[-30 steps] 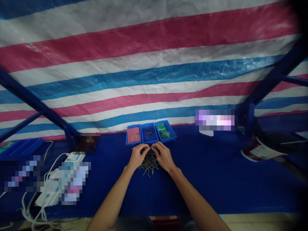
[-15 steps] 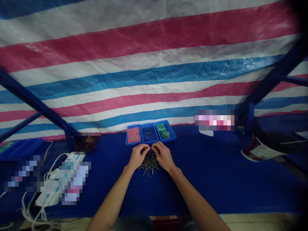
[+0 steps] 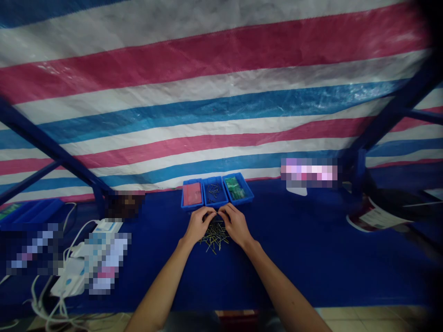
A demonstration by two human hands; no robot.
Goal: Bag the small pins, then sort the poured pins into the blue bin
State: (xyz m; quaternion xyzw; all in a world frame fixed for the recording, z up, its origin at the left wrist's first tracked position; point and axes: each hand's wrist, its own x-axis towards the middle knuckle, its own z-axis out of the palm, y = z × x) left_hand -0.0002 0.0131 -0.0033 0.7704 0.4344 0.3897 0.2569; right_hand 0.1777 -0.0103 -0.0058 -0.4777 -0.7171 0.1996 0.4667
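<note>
Bench top of dark blue cloth [image 3: 311,263], viewed from head height. Far left, white plastic power units with white cables [image 3: 67,283] lie partly blurred out. At centre, the left hand [image 3: 198,225] and the right hand [image 3: 237,225] curve over a loose pile of thin metal pins [image 3: 215,239], fingertips [image 3: 217,214] meeting at its far edge; whether either hand pinches a pin cannot be told. Just beyond stand three touching blue plastic trays [image 3: 215,204], holding a flat pink packet [image 3: 192,193], a few loose pins [image 3: 213,191] and green parts [image 3: 233,188], left to right. Most pins remain piled on the cloth. Hands and pile show no clear shift from the frame one second earlier.
</note>
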